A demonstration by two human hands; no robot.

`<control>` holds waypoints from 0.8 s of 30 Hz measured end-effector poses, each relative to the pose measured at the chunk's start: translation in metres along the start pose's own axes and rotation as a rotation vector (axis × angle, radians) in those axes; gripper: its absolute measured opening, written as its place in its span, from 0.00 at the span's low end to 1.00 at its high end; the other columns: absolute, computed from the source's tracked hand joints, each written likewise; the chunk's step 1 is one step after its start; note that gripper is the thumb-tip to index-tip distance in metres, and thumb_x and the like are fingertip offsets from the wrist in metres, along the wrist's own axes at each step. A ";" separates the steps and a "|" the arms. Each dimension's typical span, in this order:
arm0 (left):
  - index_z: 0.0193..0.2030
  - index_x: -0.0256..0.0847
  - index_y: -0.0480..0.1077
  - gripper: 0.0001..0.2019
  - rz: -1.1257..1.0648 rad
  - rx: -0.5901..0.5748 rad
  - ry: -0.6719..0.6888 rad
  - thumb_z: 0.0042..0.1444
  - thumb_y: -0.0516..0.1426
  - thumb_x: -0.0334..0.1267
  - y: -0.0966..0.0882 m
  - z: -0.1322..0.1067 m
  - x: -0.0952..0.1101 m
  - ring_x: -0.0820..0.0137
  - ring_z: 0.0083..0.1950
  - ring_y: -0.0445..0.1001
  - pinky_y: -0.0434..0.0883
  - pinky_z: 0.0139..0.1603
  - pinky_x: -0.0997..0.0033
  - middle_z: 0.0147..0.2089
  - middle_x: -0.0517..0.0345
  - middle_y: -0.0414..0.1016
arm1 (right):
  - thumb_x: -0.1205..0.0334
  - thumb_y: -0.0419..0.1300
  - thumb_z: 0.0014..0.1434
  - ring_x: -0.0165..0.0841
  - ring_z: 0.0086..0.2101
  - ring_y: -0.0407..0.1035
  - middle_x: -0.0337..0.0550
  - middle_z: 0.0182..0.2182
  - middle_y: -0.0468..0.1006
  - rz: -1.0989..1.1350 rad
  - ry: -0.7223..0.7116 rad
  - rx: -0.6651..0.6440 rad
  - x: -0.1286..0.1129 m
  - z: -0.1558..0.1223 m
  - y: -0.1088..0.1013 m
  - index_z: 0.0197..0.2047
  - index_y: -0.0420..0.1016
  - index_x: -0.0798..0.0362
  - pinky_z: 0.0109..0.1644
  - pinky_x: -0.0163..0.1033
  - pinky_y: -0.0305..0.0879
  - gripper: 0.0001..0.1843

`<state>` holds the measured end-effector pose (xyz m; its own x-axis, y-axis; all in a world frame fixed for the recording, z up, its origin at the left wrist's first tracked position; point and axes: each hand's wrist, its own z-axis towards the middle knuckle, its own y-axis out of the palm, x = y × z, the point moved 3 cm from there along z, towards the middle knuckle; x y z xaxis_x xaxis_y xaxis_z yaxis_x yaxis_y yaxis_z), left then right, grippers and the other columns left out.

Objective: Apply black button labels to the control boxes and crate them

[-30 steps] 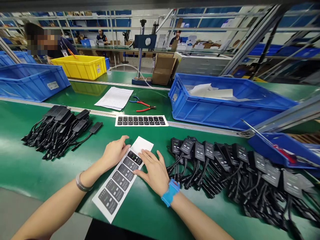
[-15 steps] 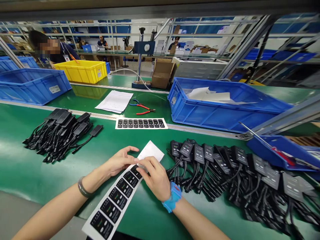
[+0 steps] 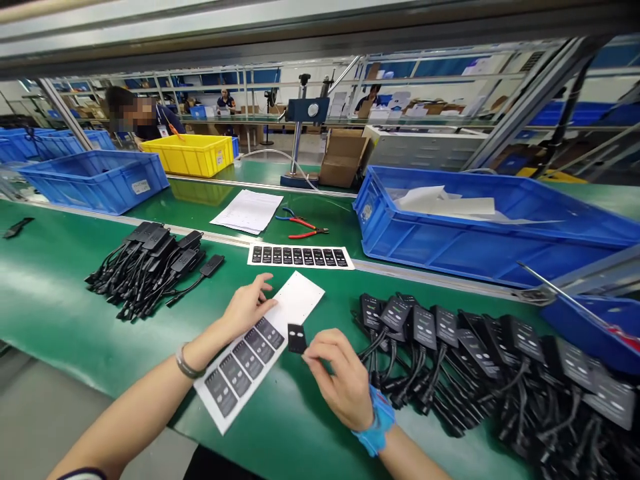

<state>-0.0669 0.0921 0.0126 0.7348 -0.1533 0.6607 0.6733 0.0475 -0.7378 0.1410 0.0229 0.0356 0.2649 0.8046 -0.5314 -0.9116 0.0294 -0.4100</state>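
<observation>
Item: sticker [image 3: 297, 339], small, black, pinched at its lower edge between thumb and fingertips of the right hand [image 3: 341, 385], held just above the table [image 3: 60, 300] near its near edge, clear of the sheet. Item: sticker sheet [image 3: 260, 347], white backing with a row of black stickers, lying aslant toward the near edge; the left hand [image 3: 249, 308] rests flat on it, fingers spread, apparently to pin it down while a sticker comes away. Bare backing shows at the sheet's far end, where stickers are gone. Item: second sticker strip [image 3: 300, 257], full, farther back. Item: row of black cable adapters [image 3: 480, 360] to the right, faces up, within reach of the right hand; a second bundle of adapters [image 3: 150, 263] lies toward the left edge. Change from half a second ago: both hands were then together at the sheet's top sticker; now the right hand has drawn away with the sticker free and the sheet lies flat again.
</observation>
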 end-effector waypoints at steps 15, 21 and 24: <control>0.49 0.38 0.68 0.20 0.308 0.175 -0.133 0.57 0.57 0.51 -0.053 0.009 -0.013 0.63 0.38 0.75 0.70 0.38 0.67 0.41 0.50 0.74 | 0.63 0.59 0.63 0.31 0.33 0.66 0.40 0.36 0.65 0.264 0.464 0.236 0.031 -0.003 -0.012 0.39 0.67 0.48 0.35 0.37 0.65 0.03; 0.49 0.38 0.62 0.27 -0.926 -0.311 -0.266 0.50 0.65 0.51 0.011 -0.026 0.033 0.76 0.22 0.67 0.68 0.24 0.76 0.28 0.63 0.71 | 0.57 0.60 0.63 0.27 0.25 0.68 0.35 0.31 0.68 0.406 0.632 0.285 0.037 -0.003 -0.015 0.39 0.67 0.48 0.30 0.34 0.64 0.06; 0.51 0.38 0.63 0.28 -1.098 -0.449 -0.358 0.48 0.68 0.46 0.031 -0.043 0.046 0.73 0.29 0.75 0.74 0.33 0.71 0.36 0.56 0.75 | 0.56 0.61 0.61 0.26 0.23 0.67 0.33 0.27 0.68 0.432 0.686 0.284 0.038 -0.002 -0.014 0.36 0.68 0.49 0.28 0.33 0.63 0.08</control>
<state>-0.0164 0.0439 0.0142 -0.1719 0.3834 0.9075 0.9110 -0.2887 0.2945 0.1647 0.0521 0.0202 -0.0753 0.2455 -0.9665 -0.9962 0.0237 0.0836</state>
